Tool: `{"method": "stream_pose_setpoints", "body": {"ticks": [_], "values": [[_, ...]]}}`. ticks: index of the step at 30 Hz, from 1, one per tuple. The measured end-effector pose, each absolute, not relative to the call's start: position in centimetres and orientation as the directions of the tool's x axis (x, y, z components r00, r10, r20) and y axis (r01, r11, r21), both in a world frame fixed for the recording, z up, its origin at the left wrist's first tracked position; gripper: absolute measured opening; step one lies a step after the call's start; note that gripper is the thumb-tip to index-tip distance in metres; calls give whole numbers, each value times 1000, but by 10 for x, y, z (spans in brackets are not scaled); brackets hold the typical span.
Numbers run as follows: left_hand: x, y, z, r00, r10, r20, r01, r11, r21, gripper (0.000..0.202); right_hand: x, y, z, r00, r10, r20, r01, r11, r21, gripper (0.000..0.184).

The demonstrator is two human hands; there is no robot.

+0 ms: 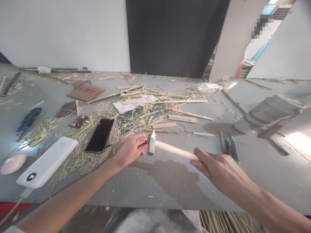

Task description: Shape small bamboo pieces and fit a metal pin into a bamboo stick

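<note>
At frame centre a hammer (151,147) is held over the grey mat (157,187), the right hand (218,170) wrapped round its handle (175,151). A bamboo piece (148,137) is pinched by the left hand (131,149). The hammer is judged head-heavy and rigid, and best gripped at the handle's end.

A small hammer (167,149), steel head pointing down and pale wooden handle slanting right, is poised over the grey bench (155,184), its head against a short bamboo strip (148,138).
</note>
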State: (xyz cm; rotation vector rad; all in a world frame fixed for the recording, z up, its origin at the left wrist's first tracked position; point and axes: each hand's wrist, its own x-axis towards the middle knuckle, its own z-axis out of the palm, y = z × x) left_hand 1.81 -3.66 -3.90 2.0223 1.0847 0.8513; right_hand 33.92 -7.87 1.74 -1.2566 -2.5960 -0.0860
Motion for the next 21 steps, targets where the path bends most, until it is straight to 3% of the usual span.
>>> {"method": "stream_pose_setpoints", "body": {"ticks": [11,14,18,21], "values": [[18,-36,-42,402,893,203,477,-394,785,26,337,-72,27,-600,734,319,783,621,42,41],[17,-34,-37,373,903,213,516,-392,762,12,341,-69,42,-572,755,322,810,583,72,42],[7,-31,-26,234,938,255,508,-342,791,30,348,-66,54,-501,787,359,855,514,66,44],[-3,-29,-21,68,953,296,462,-293,837,29,350,-64,48,-480,832,276,873,483,64,45]]}}
